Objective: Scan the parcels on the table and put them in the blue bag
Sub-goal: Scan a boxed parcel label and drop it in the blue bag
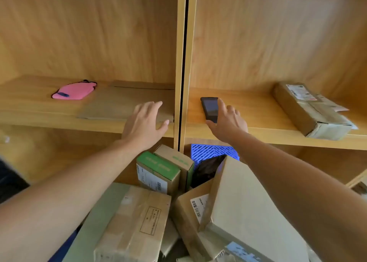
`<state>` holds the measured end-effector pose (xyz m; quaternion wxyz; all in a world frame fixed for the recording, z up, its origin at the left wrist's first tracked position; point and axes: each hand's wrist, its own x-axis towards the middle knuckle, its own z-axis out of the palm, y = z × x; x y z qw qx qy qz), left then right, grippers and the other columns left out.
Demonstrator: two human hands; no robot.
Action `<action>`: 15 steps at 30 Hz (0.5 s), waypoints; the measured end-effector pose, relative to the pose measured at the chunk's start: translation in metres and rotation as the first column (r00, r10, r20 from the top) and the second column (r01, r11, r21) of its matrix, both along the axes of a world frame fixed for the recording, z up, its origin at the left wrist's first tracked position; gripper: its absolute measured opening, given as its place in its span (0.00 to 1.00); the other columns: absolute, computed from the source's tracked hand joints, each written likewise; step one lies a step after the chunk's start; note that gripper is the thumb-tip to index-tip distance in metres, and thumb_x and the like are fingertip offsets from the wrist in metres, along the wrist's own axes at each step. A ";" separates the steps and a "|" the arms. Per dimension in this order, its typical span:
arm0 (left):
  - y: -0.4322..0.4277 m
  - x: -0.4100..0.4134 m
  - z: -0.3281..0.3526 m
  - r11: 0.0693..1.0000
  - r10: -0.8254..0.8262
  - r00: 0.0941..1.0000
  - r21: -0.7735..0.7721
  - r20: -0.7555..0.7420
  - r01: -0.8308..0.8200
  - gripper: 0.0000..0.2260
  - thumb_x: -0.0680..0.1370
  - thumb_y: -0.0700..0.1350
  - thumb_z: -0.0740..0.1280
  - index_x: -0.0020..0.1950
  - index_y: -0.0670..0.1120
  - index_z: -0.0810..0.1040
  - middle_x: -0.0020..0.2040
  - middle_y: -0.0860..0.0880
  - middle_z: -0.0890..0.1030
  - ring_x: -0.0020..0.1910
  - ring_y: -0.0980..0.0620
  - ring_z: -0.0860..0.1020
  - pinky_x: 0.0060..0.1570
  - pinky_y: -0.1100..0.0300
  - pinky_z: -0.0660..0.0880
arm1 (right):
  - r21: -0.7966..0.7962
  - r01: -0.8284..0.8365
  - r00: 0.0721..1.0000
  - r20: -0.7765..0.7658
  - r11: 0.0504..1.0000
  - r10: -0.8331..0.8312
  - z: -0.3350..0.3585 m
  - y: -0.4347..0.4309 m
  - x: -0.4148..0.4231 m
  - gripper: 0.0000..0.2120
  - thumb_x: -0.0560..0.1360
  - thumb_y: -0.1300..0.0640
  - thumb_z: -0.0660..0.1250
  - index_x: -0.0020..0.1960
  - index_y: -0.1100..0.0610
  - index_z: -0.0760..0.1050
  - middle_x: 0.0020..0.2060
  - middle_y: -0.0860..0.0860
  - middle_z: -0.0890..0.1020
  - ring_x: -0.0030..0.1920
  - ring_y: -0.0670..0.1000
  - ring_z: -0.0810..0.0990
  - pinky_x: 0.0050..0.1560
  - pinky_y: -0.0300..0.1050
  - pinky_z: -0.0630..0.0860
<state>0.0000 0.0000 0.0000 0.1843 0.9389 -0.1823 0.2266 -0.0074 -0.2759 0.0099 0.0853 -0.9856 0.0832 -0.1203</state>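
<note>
A: While both arms reach out to the wooden shelf, where is the black scanner?

B: It lies flat on the shelf. The right hand is on it, with a finger along its right side and the thumb at its near end. The fingers are spread. I cannot tell if they grip it.

A: And the left hand?

B: It is open and holds nothing. It hangs over a flat brown envelope on the left part of the shelf.

A: Where are the parcels?

B: A pile of boxes sits low, under the arms. One long parcel lies far right on the shelf.

A: Anything else?

B: A pink pouch far left, and a blue crate behind the pile. An upright board stands between the two hands.
</note>
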 end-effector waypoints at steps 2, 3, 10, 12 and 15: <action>0.004 0.006 0.001 1.000 -0.027 1.000 -0.006 -0.010 0.027 0.27 0.80 0.57 0.63 0.77 0.50 0.64 0.73 0.48 0.72 0.72 0.48 0.67 0.58 0.47 0.77 | 0.011 0.009 0.999 -0.033 1.000 -0.008 0.000 0.007 0.016 0.42 0.78 0.31 0.59 0.81 0.48 0.43 0.73 0.59 0.66 0.70 0.62 0.67 0.61 0.60 0.74; 0.007 0.010 0.000 0.999 -0.041 0.999 0.002 -0.007 0.041 0.26 0.81 0.55 0.63 0.77 0.50 0.64 0.73 0.49 0.72 0.72 0.49 0.67 0.58 0.47 0.77 | 0.022 0.027 0.999 -0.044 0.999 -0.026 -0.001 0.009 0.024 0.42 0.78 0.30 0.57 0.81 0.48 0.44 0.73 0.60 0.66 0.70 0.63 0.67 0.61 0.60 0.74; 0.028 0.049 0.014 0.998 -0.055 0.998 -0.031 -0.036 0.054 0.23 0.82 0.49 0.64 0.77 0.51 0.66 0.72 0.51 0.73 0.74 0.50 0.63 0.65 0.47 0.72 | 0.101 0.186 0.970 -0.178 0.977 -0.166 0.005 0.009 0.081 0.48 0.73 0.27 0.62 0.81 0.50 0.46 0.72 0.61 0.67 0.72 0.64 0.66 0.64 0.61 0.69; 0.029 0.057 0.013 0.997 -0.053 0.998 -0.054 -0.042 0.051 0.23 0.82 0.47 0.65 0.77 0.50 0.66 0.72 0.50 0.73 0.74 0.50 0.64 0.66 0.47 0.72 | 0.088 0.191 0.963 -0.208 0.978 -0.170 0.005 0.010 0.089 0.46 0.75 0.31 0.64 0.81 0.51 0.46 0.73 0.61 0.67 0.72 0.64 0.65 0.63 0.60 0.69; 0.026 0.067 0.009 0.990 -0.027 0.998 -0.143 -0.059 0.018 0.25 0.81 0.38 0.64 0.77 0.50 0.66 0.71 0.48 0.75 0.73 0.48 0.66 0.66 0.51 0.69 | 0.068 0.177 0.953 -0.259 0.982 -0.154 0.007 0.008 0.093 0.44 0.76 0.39 0.66 0.81 0.50 0.45 0.73 0.61 0.65 0.72 0.64 0.64 0.62 0.59 0.69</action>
